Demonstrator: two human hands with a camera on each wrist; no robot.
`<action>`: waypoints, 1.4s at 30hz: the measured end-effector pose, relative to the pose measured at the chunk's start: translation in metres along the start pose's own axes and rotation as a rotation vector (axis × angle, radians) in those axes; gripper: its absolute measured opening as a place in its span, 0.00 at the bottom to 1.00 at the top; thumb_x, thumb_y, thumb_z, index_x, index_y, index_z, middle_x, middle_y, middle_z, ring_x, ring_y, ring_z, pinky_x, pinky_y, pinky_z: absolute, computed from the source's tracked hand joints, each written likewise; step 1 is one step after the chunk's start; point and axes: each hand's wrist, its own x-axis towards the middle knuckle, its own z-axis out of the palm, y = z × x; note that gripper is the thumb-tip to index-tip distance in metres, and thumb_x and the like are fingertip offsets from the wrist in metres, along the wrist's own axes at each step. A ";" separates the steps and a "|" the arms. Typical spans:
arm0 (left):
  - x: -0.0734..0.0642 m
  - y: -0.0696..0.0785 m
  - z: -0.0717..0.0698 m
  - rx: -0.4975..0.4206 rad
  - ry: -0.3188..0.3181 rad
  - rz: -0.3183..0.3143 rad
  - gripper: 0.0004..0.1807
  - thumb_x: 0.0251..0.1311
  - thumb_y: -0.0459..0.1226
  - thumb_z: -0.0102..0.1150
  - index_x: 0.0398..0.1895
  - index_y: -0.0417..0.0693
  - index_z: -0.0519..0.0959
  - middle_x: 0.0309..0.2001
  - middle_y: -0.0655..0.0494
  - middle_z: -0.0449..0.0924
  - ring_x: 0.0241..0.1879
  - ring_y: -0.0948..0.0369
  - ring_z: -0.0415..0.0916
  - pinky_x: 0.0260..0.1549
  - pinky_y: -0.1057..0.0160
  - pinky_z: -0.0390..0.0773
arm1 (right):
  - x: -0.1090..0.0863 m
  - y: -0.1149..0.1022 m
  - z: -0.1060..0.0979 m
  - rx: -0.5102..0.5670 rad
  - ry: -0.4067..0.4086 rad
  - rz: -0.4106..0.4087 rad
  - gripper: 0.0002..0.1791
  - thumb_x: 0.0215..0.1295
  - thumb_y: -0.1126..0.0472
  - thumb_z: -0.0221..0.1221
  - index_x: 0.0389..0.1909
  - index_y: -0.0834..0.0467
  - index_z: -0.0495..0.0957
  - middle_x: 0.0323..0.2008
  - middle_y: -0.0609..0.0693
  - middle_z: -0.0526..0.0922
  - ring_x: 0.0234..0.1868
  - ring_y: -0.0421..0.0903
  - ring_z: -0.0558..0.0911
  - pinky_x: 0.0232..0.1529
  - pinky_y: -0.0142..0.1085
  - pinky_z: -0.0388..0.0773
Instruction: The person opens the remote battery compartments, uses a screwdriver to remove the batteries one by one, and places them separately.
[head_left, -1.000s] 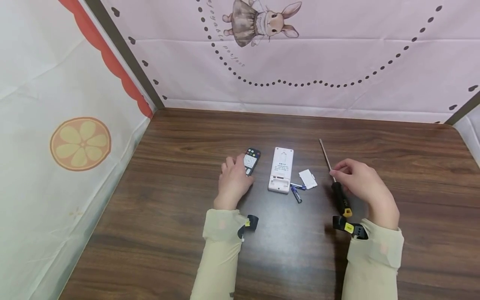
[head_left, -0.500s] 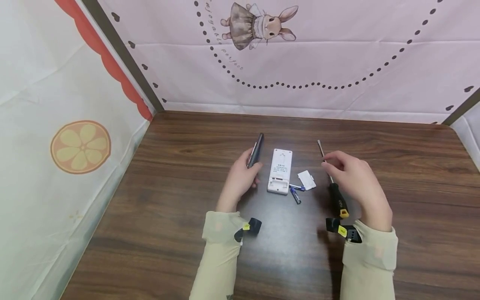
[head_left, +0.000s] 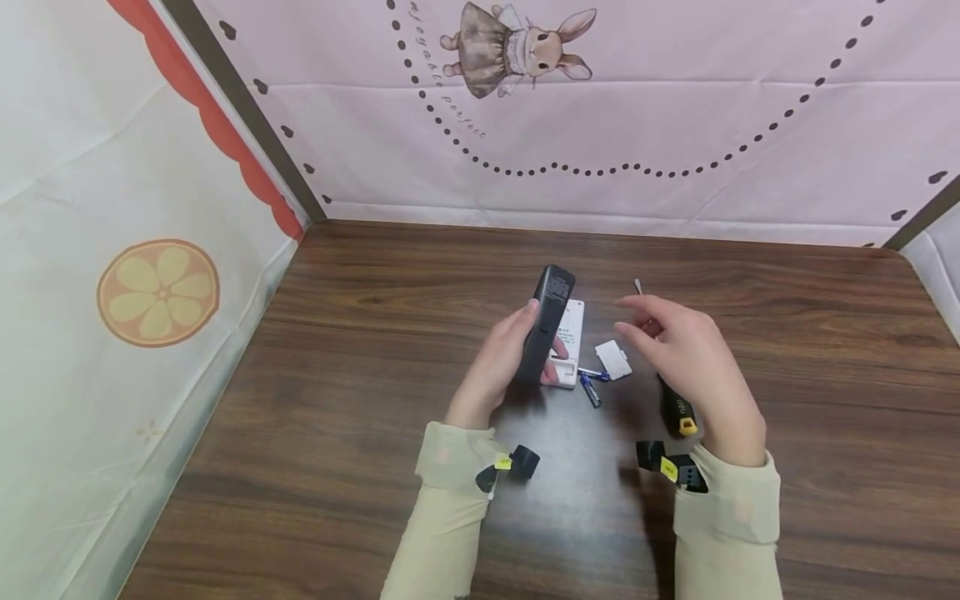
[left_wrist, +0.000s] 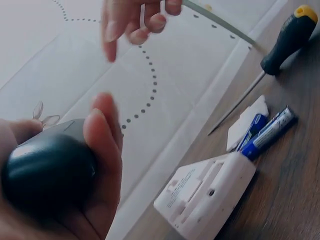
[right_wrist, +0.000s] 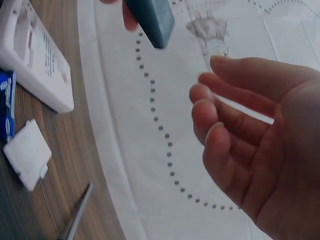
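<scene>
My left hand (head_left: 495, 358) grips a black remote control (head_left: 548, 321) above the table, its back turned up toward the head camera. Behind it, partly covered, a white remote control (head_left: 572, 329) lies with its battery compartment exposed. Two blue batteries (head_left: 592, 390) and a white battery cover (head_left: 613, 360) are beside that remote. My right hand (head_left: 690, 358) hovers with loosely bent fingers and nothing in them. Below it a screwdriver (head_left: 678, 408) lies on the table, its shaft mostly hidden by the hand in the head view; the left wrist view shows the whole screwdriver (left_wrist: 280, 50).
The brown wooden table (head_left: 360, 350) carries all these things. A pale pink cloth with a rabbit print (head_left: 517, 50) hangs behind its far edge, and a white cloth (head_left: 67, 400) hangs along the left side.
My left hand has lifted the black remote off the table, turned its back up and moved it right, over the white one. My right hand has shifted left and up from the screwdriver.
</scene>
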 end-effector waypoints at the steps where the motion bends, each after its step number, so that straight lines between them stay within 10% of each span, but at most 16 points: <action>1: 0.000 0.000 0.001 -0.008 0.000 0.007 0.32 0.60 0.61 0.36 0.49 0.44 0.69 0.29 0.39 0.76 0.15 0.53 0.74 0.16 0.58 0.76 | 0.001 -0.003 0.001 0.003 -0.001 -0.015 0.14 0.61 0.54 0.56 0.47 0.53 0.76 0.32 0.47 0.80 0.30 0.44 0.75 0.29 0.37 0.71; 10: 0.002 0.000 0.018 -0.077 -0.043 0.011 0.20 0.63 0.49 0.45 0.53 0.50 0.62 0.29 0.42 0.70 0.16 0.57 0.71 0.16 0.59 0.76 | 0.007 -0.026 0.019 0.003 -0.004 -0.174 0.06 0.56 0.58 0.60 0.35 0.53 0.81 0.30 0.43 0.79 0.27 0.40 0.74 0.29 0.35 0.70; 42: 0.000 0.002 0.030 -0.062 0.061 0.046 0.20 0.61 0.53 0.45 0.53 0.58 0.63 0.31 0.46 0.72 0.20 0.55 0.72 0.17 0.61 0.77 | 0.005 -0.029 0.018 0.066 -0.202 -0.068 0.21 0.61 0.47 0.53 0.53 0.50 0.74 0.40 0.47 0.81 0.33 0.42 0.76 0.32 0.38 0.72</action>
